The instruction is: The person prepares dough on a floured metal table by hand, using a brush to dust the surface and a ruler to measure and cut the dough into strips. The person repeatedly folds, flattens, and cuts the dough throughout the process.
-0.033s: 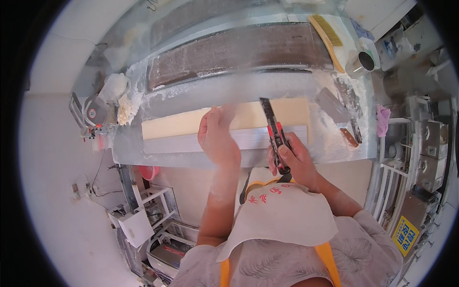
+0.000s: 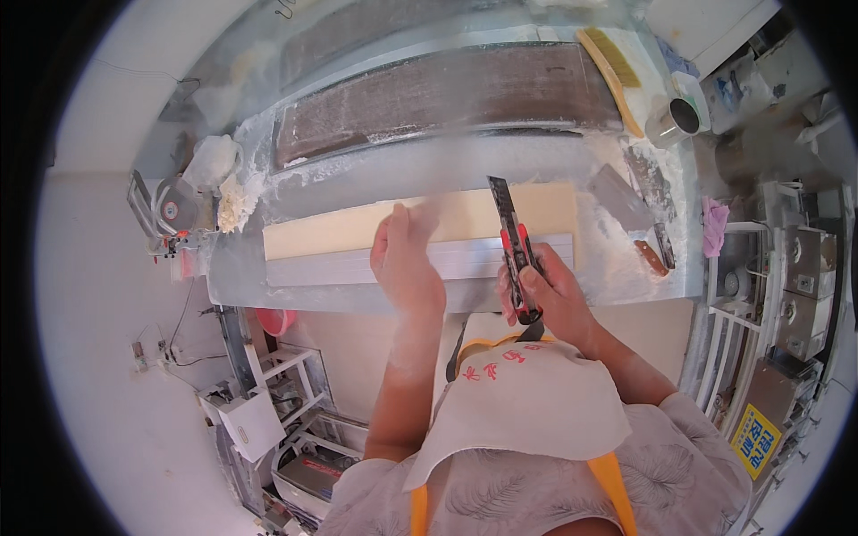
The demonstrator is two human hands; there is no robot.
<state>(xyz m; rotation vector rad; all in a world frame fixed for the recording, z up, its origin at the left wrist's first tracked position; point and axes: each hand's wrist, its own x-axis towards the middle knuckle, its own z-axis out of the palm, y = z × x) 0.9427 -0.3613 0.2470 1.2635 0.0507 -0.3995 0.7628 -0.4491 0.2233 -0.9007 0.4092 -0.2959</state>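
My right hand [image 2: 554, 290] is closed around a black and red snap-off utility knife [image 2: 516, 259]. Its long blade points away from me and stands out over a pale yellow sheet of dough [image 2: 527, 207]. Along the dough's near side lies a long, straight silver metal bar [image 2: 335, 267]. My left hand [image 2: 407, 259] hovers over the bar and the dough, fingers curled in against the thumb. Whether anything is pinched there cannot be made out, as a blurry smear covers part of the fingers.
Behind the dough, a long dark panel [image 2: 447, 94] is set in the floury table. At the right are a wooden brush [image 2: 612, 76], a metal cup [image 2: 672, 122], a flat scraper [image 2: 619, 198] and a brown-handled tool [image 2: 651, 257]. A plastic bag [image 2: 214, 161] sits at the left.
The knife and my right hand have tilted and shifted very slightly, the blade tip now a little farther away. My left hand has moved a touch to the left.
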